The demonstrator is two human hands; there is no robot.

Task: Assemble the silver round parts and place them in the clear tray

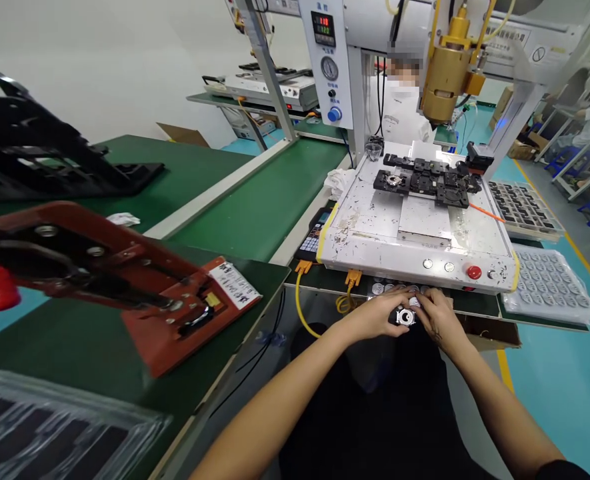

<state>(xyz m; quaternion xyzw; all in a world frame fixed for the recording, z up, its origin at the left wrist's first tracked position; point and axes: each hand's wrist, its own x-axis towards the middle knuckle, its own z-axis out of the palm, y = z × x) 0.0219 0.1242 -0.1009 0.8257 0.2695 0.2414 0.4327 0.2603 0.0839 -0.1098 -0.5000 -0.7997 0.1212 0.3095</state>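
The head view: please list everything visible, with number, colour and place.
Round part: 1, black and silver, centre foreground
White disc: 1, white, beside that part
Small discs: several, pale, beyond that part
Benchtop machine: 1, white, ahead
Cylinder: 1, gold, above its bed
Fixture: 1, black, on its bed
Keypad: 1, black, left of it
Cables: 2, yellow, below the machine
Round-parts tray: 1, clear, right of it
Black-parts tray: 1, pale, behind that tray
Hand presses: 2, reddish and black, left
Plastic tray: 1, clear, lower left
Workbenches: several, green, left
Co-worker: 1, white clothing, behind the machine
Left hand: 1, bare, holding the round part
Right hand: 1, bare, at the white disc
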